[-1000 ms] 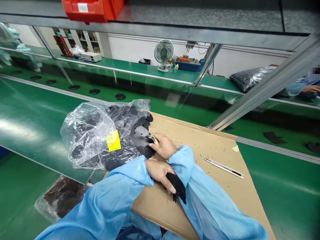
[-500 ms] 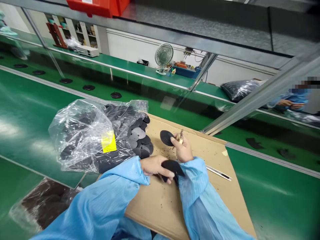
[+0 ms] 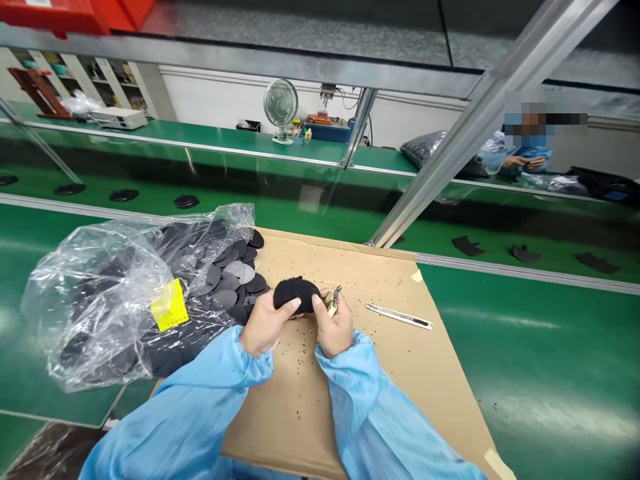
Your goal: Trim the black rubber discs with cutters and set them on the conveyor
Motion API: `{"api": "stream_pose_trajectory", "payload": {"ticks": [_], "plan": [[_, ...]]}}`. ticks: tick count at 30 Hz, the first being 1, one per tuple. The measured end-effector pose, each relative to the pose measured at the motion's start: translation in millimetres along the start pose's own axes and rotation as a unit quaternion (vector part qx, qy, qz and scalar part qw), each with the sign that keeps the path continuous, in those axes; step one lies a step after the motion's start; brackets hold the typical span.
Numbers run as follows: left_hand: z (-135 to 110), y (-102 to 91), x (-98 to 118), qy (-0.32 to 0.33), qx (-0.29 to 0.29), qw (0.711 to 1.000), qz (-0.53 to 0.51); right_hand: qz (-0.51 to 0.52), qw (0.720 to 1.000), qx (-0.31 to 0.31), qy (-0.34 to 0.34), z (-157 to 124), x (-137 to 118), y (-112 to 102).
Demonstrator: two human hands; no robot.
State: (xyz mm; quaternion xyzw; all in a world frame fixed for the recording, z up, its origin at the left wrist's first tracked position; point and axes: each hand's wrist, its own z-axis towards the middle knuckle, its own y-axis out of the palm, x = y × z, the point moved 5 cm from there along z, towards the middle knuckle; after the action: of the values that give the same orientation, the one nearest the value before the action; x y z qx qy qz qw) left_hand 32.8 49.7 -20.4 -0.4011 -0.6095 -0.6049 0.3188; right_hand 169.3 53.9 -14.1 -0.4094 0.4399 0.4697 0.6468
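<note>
Above the cardboard sheet (image 3: 280,420), both hands meet at a small overlapping stack of black round discs (image 3: 296,292). My left hand (image 3: 265,325) is closed on the stack's left side, thumb on top. My right hand (image 3: 336,328) pinches the right edge with its thumb and also keeps a pair of small nippers (image 3: 333,301) with yellowish handles in its fingers, jaws pointing up and away. The nippers' lower part is hidden by the hand. Left of the hands, a clear plastic bag (image 3: 115,267) with a yellow label (image 3: 170,305) spills many more discs (image 3: 225,280).
A utility knife (image 3: 399,316) lies on the cardboard to the right, among scattered black specks. Behind runs a green conveyor belt (image 3: 240,230) carrying black parts. A slanting metal post (image 3: 450,147) and an overhead shelf edge (image 3: 300,63) stand in front. Another person sits across at right.
My left hand has risen from beside my right wrist with its discs and joined them to the one in my right hand. The view has swung to the right.
</note>
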Motion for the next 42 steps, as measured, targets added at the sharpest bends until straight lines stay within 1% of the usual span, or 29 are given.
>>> {"api": "stream_pose_trajectory", "payload": {"ticks": [3, 6, 12, 15, 17, 20, 23, 25, 27, 30, 32, 36, 38, 42], "plan": [[0, -0.4, -1, 0.032, 0.009, 0.999, 0.026, -0.015, 1.0, 0.015, -0.001, -2, -1, 0], [0, -0.7, -1, 0.046, 0.008, 0.998, 0.03, -0.032, 0.999, 0.021, -0.001, -5, -2, 1], [0, -6.7, 0, 0.061, 0.041, 0.996, 0.05, -0.062, 0.998, -0.008, -0.023, -9, -11, 4], [1, -8.8, 1, 0.058, 0.046, 0.996, 0.057, -0.08, 0.996, -0.021, -0.035, -10, -13, 5], [1, -10.6, 1, 0.053, 0.045, 0.995, 0.074, -0.073, 0.996, -0.032, -0.035, -8, -12, 5], [1, -14.5, 1, 0.048, 0.039, 0.992, 0.106, -0.038, 0.997, -0.061, -0.032, -1, -9, 1], [2, -18.9, 6, 0.067, 0.04, 0.987, 0.143, -0.039, 0.988, -0.135, -0.061, 8, -9, -4], [2, -17.4, 12, 0.096, 0.015, 0.98, 0.172, -0.076, 0.974, -0.188, -0.098, 10, -14, -5], [2, -12.5, 19, 0.123, -0.032, 0.974, 0.19, -0.106, 0.959, -0.23, -0.13, 9, -19, -5], [-1, -5.5, 25, 0.146, -0.096, 0.963, 0.204, -0.104, 0.944, -0.272, -0.153, 4, -27, -3], [-2, -3.2, 27, 0.16, -0.125, 0.956, 0.21, -0.096, 0.939, -0.29, -0.157, 1, -30, -1], [-3, -3.4, 27, 0.176, -0.149, 0.948, 0.22, -0.089, 0.93, -0.32, -0.156, -1, -31, 2], [-3, -4.0, 27, 0.176, -0.153, 0.947, 0.221, -0.093, 0.929, -0.321, -0.159, -1, -31, 2], [-3, -4.6, 27, 0.169, -0.152, 0.949, 0.219, -0.129, 0.919, -0.331, -0.17, -2, -33, 4]]}}
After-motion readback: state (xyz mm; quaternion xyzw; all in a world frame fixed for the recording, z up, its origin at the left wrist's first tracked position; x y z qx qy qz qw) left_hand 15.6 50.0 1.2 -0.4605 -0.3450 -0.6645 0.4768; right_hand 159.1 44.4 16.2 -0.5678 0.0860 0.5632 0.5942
